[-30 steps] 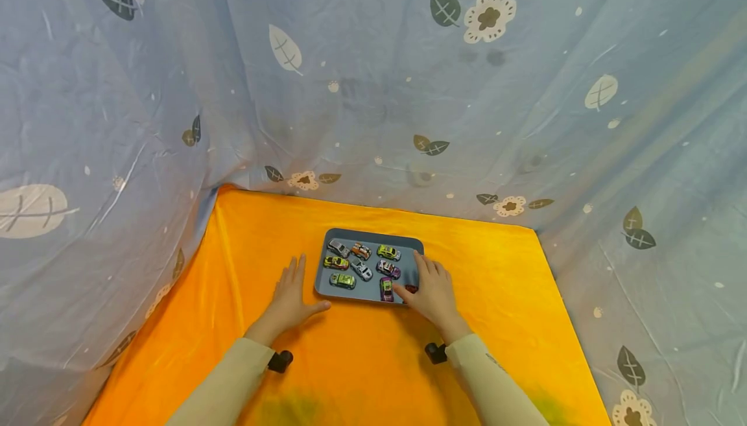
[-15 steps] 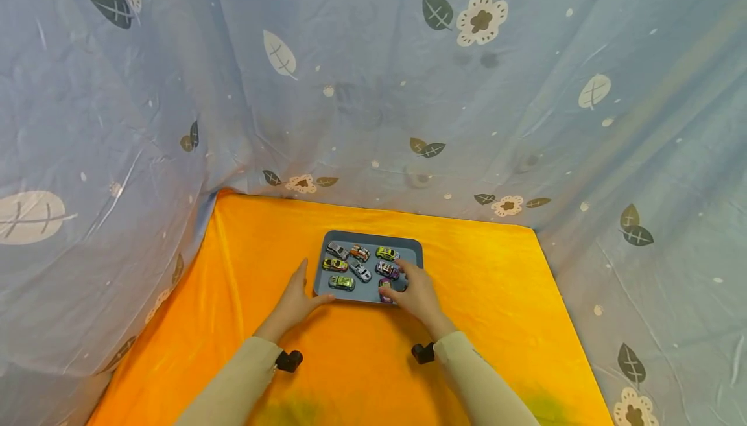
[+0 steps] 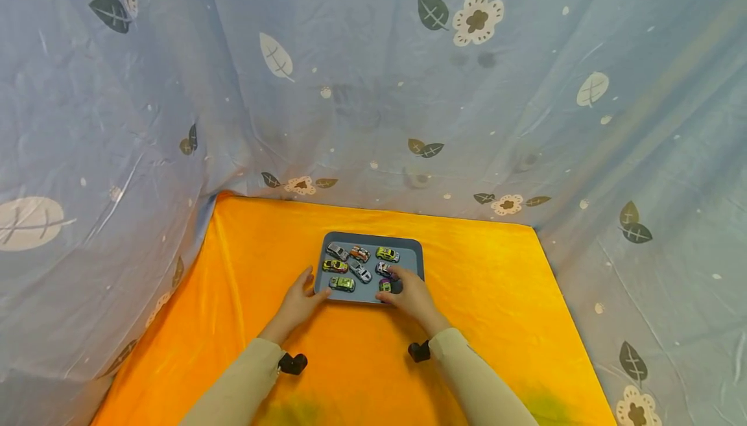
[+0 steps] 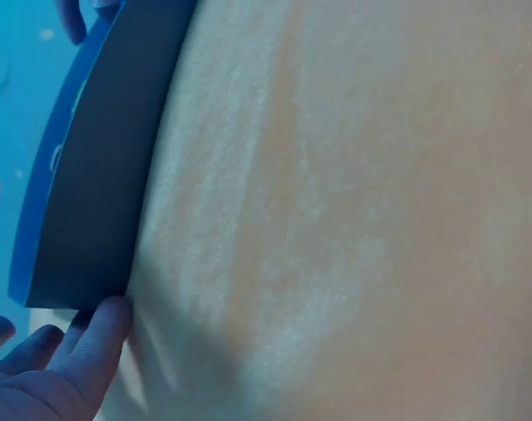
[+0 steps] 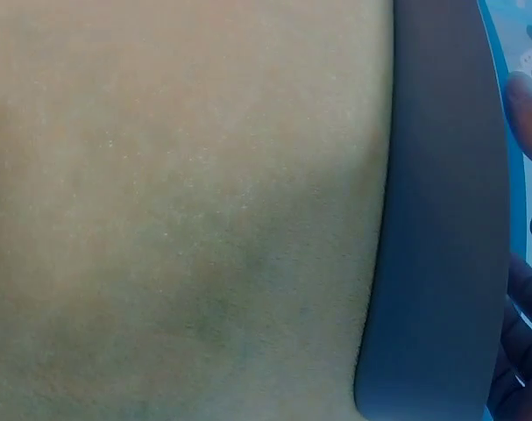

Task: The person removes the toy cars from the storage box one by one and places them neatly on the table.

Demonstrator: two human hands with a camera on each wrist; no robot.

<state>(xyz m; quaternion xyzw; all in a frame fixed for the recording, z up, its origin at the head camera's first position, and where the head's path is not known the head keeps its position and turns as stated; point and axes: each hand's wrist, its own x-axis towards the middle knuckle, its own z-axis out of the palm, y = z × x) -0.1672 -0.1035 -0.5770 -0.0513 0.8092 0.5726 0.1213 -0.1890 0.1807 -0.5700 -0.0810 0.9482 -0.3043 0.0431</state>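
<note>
A blue-grey tray [image 3: 413, 244] holds several small toy cars. At its left end, my left hand [image 3: 296, 303] has its thumb by the near corner; in the left wrist view its fingertips [image 4: 117, 316] touch the tray's outer end. My right hand [image 3: 413, 297] reaches over the near right part of the tray. Its thumb and forefinger stand spread on either side of a purple and green toy car [image 3: 385, 285], partly hidden by the thumb. Just beyond lies a purple and white toy car [image 3: 383, 268], overlapped by the fingertips. The right wrist view shows the fingers [image 5: 528, 289] bent above the rim.
On the tray's left half sit a grey car [image 3: 336, 251], an orange car [image 3: 359, 253], a yellow-red car [image 3: 335, 266], a silver car [image 3: 360, 273] and a green car [image 3: 342, 284]. Orange cloth [image 3: 362, 361] covers the table. Patterned blue curtains [image 3: 350, 121] surround it.
My right hand has come leftward from the tray's right rim over the near right cars, covering a dark red one. My left hand has drawn its fingers in at the tray's left end.
</note>
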